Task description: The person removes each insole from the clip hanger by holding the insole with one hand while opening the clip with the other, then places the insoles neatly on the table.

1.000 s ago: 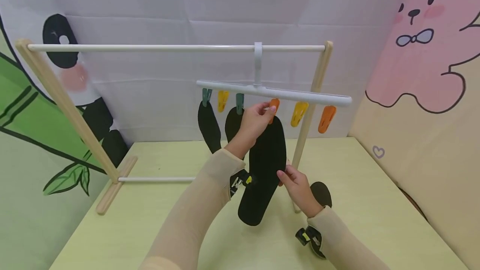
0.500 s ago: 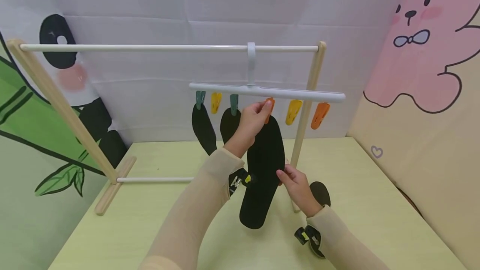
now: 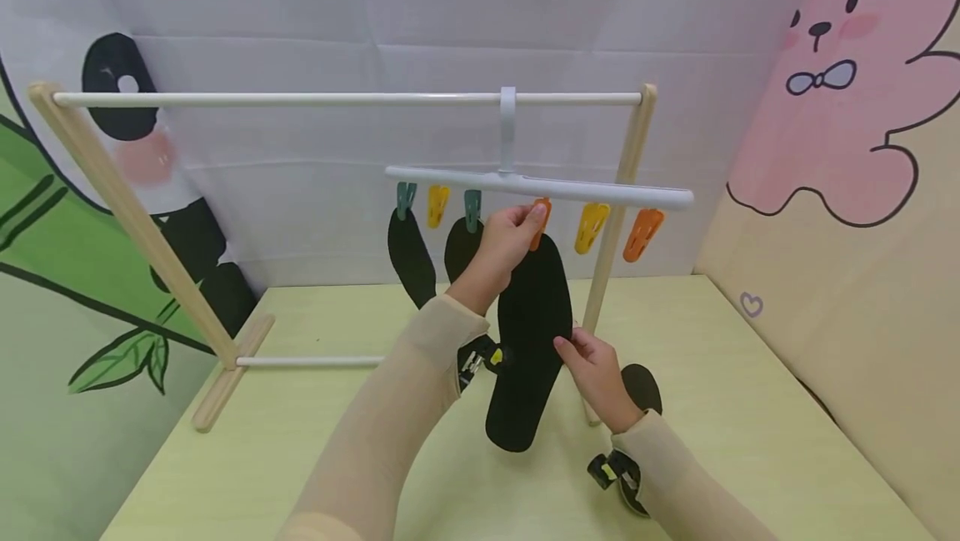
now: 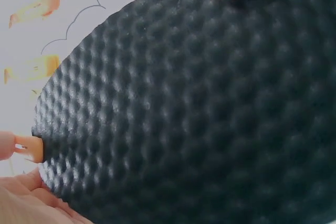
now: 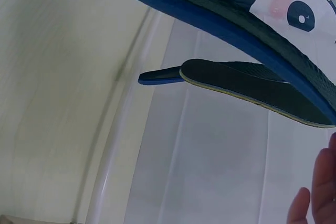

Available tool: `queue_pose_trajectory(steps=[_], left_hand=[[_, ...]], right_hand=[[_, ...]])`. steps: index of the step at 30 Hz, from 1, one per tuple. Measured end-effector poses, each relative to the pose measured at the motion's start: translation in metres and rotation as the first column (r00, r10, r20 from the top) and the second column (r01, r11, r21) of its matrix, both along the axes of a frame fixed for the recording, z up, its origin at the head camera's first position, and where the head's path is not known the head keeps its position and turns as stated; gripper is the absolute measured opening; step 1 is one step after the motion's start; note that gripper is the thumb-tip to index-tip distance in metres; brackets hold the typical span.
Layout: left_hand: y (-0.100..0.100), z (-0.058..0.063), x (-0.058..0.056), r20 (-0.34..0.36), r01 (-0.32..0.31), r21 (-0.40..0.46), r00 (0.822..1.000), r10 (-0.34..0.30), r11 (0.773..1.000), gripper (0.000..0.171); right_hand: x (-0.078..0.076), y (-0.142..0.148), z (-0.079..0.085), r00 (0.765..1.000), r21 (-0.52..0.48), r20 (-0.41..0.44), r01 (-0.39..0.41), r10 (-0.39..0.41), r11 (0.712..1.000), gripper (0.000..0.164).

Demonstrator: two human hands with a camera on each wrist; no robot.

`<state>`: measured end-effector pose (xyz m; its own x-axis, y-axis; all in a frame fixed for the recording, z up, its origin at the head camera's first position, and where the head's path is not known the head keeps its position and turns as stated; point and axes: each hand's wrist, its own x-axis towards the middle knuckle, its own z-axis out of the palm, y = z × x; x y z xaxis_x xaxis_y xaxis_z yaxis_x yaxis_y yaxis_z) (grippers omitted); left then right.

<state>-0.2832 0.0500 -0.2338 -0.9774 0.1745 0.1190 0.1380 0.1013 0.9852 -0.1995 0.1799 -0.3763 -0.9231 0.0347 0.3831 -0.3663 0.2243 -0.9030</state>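
Note:
A black insole (image 3: 528, 341) hangs under the hanger, broad end up; its bumpy face fills the left wrist view, and its blue edge shows in the right wrist view. My left hand (image 3: 501, 249) pinches an orange clip (image 3: 541, 222) at the insole's top edge; the clip's tip meets that edge in the left wrist view. My right hand (image 3: 600, 374) holds the insole's right side between thumb and fingers, the fingers partly hidden behind it. The white hanger (image 3: 600, 191) hooks over the rack's top bar (image 3: 300, 99).
Two more insoles hang left, one from a green clip (image 3: 406, 201), one from another green clip (image 3: 472, 211). Yellow clips (image 3: 592, 228) and an orange clip (image 3: 643, 235) hold nothing. Another insole (image 3: 641, 391) lies on the table (image 3: 750, 408), partly under my right wrist. A wooden post (image 3: 622, 182) stands behind.
The view shifts slightly. Both hands stay at the insole, and its lower end swings a little to the right. The left hand keeps its hold on the orange clip.

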Motion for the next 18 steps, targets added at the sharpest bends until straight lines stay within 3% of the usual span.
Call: queue_pose_trajectory(steps=[9,18], left_hand=[[0.003,0.003,0.004,-0.012,-0.046,-0.005,0.999,0.046,0.999,0.038],[0.001,0.003,0.003,-0.005,-0.041,-0.002,0.999,0.041,0.999,0.037]], right_hand=[[-0.008,-0.003,0.010,0.998,-0.012,-0.039,0.056,-0.057,0.998,0.014],[-0.009,-0.008,0.013,0.998,-0.035,-0.041,0.037,-0.039,0.999,0.015]])
